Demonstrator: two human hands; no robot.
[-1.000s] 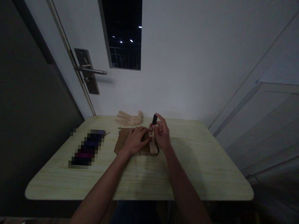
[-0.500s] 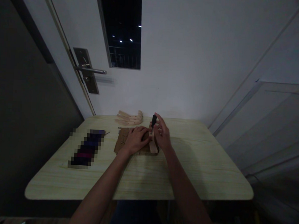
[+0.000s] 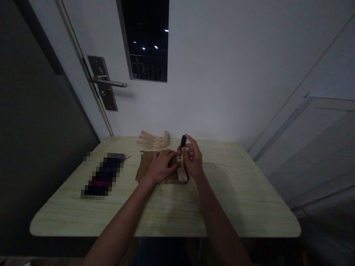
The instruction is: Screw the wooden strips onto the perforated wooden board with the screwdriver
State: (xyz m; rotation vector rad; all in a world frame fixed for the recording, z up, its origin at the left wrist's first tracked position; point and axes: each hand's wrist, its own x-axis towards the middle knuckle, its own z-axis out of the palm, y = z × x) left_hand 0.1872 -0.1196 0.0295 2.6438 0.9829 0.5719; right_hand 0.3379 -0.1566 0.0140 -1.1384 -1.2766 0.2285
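Right hand (image 3: 193, 160) pinches a slim, black-handled screwdriver (image 3: 183, 142), near upright over the pale, flat wooden strip (image 3: 181, 174)! Left hand (image 3: 161, 167) lies spread, fingers reaching the strip's edge, across a ragged-edged brown board (image 3: 145, 164) on the streaky, wood-grained table (image 3: 251, 209).

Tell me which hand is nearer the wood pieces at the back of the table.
Left. The left hand rests over the board, just in front of the wood pieces; the right hand, gripping the screwdriver, is farther off to their right.
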